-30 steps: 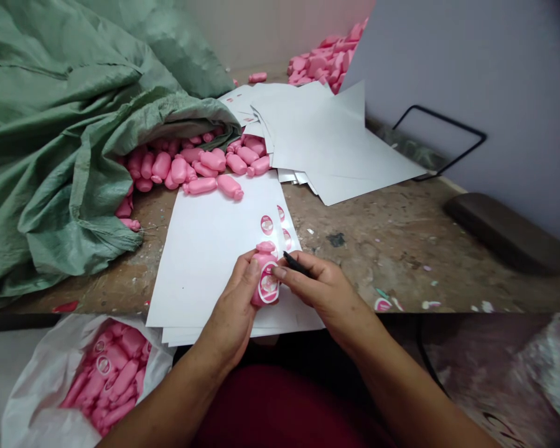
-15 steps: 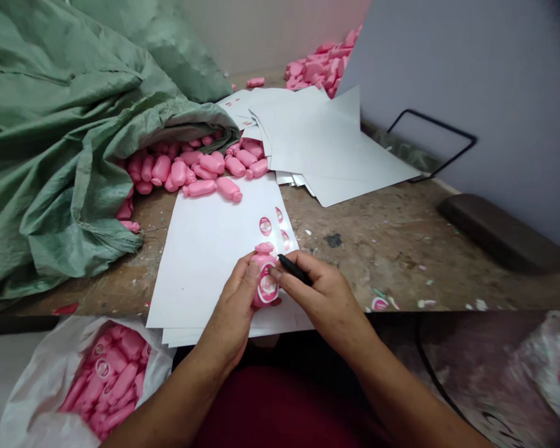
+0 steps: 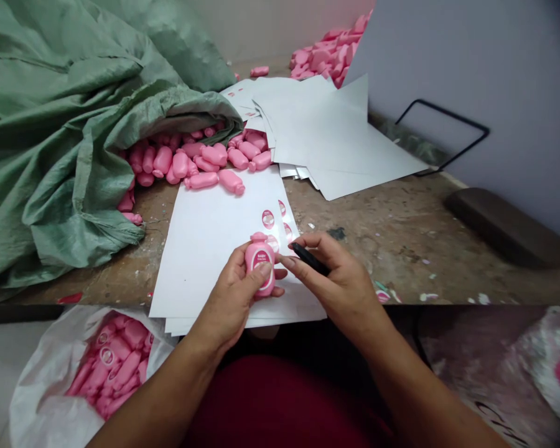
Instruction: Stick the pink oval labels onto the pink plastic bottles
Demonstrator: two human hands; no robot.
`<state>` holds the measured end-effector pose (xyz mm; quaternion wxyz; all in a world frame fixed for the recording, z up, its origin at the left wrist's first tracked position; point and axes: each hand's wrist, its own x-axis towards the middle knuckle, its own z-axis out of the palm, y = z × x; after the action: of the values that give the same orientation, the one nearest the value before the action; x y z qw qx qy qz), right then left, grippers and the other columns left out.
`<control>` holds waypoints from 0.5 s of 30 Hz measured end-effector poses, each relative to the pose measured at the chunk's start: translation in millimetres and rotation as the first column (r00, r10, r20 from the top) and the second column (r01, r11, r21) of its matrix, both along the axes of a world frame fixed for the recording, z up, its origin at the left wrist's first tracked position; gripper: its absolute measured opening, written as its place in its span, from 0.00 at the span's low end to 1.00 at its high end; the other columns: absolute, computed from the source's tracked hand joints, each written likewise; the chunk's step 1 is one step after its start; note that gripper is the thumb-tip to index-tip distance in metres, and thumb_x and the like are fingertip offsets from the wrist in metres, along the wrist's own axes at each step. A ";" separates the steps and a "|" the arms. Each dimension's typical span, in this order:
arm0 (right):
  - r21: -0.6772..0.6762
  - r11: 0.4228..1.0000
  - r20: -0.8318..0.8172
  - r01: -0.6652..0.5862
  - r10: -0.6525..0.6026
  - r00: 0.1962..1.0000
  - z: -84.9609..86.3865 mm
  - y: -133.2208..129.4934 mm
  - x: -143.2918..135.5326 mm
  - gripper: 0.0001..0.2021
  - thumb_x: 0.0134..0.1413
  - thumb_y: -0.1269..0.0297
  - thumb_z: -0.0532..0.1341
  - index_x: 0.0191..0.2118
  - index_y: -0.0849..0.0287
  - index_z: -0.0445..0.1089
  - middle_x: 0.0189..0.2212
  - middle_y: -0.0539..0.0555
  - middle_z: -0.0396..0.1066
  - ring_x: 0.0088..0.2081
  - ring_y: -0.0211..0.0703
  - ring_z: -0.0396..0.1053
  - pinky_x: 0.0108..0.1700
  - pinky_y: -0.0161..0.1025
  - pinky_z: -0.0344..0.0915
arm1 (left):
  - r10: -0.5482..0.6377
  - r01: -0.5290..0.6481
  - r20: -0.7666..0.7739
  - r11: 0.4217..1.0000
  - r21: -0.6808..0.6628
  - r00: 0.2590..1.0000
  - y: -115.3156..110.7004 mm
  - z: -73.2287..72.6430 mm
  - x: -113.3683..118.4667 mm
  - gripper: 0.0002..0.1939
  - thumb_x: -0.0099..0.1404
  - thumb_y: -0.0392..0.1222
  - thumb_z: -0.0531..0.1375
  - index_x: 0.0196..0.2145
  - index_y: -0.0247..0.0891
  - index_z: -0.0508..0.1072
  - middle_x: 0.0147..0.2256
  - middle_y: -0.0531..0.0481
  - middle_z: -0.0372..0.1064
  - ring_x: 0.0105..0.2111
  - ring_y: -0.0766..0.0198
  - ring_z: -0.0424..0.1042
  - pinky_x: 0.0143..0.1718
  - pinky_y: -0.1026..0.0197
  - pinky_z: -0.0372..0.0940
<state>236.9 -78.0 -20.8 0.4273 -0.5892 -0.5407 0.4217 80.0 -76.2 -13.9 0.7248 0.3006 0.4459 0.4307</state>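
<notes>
A small pink bottle [image 3: 254, 254] with an oval label on its front is held upright in my left hand [image 3: 233, 292], the thumb lying across the label. My right hand [image 3: 338, 280] grips a black pen-like tool [image 3: 310, 259], its tip pointing toward the bottle with a small gap between. Under both hands lies a white sheet [image 3: 205, 242] bearing several oval pink labels [image 3: 267, 219] near its right edge. Several unlabelled pink bottles [image 3: 212, 155] rest at the back of that sheet, by the mouth of a green sack [image 3: 88, 155].
More white sheets [image 3: 322, 137] lie behind, beside a black metal bracket [image 3: 462, 118]. A dark oblong block [image 3: 508, 227] sits on the table [image 3: 382, 218] at right. Below the front edge, a white bag [image 3: 42, 398] holds labelled pink bottles. Another pink pile [image 3: 329, 53] is at the back.
My right hand has moved right, away from the bottle, with the black tool. My left thumb now lies over the label, and the bottle faces up more squarely.
</notes>
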 end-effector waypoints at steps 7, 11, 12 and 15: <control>0.030 0.998 -0.133 -0.057 0.061 0.989 -4.7 0.9 3.1 0.09 0.54 0.56 0.66 0.35 0.54 0.70 0.31 0.49 0.75 0.35 0.43 0.71 0.40 0.40 0.65 | -0.076 0.108 0.193 0.981 -0.159 0.978 1.5 6.3 -9.5 0.36 0.52 0.22 0.66 0.56 0.46 0.67 0.55 0.48 0.69 0.53 0.57 0.73 0.56 0.55 0.66; 0.017 0.999 -0.147 -0.050 0.052 0.988 -4.1 0.3 5.7 0.08 0.54 0.56 0.66 0.34 0.54 0.71 0.32 0.49 0.75 0.36 0.43 0.71 0.40 0.40 0.65 | -0.075 0.134 0.278 0.971 -0.200 0.958 2.5 4.9 -16.2 0.24 0.58 0.28 0.65 0.52 0.40 0.71 0.55 0.43 0.70 0.52 0.54 0.73 0.53 0.55 0.69; 0.012 0.999 -0.141 -0.049 0.050 0.989 -3.7 0.0 5.8 0.08 0.54 0.56 0.66 0.35 0.54 0.71 0.33 0.50 0.75 0.36 0.44 0.71 0.41 0.40 0.65 | -0.060 0.125 0.295 0.971 -0.206 0.954 3.0 4.0 -16.7 0.19 0.62 0.33 0.64 0.51 0.39 0.72 0.54 0.42 0.70 0.51 0.54 0.74 0.51 0.55 0.70; 0.007 0.999 -0.136 -0.052 0.053 0.989 -3.6 -0.9 4.4 0.08 0.54 0.56 0.66 0.35 0.54 0.71 0.34 0.50 0.75 0.38 0.45 0.72 0.42 0.41 0.66 | -0.011 0.090 0.325 0.969 -0.229 0.946 6.0 1.0 -14.6 0.14 0.70 0.44 0.58 0.50 0.36 0.73 0.52 0.39 0.72 0.47 0.54 0.76 0.45 0.54 0.73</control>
<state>241.3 -78.9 -24.4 0.4531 -0.5438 -0.5265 0.4710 65.5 -70.2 -12.9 0.8296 0.1477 0.3630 0.3978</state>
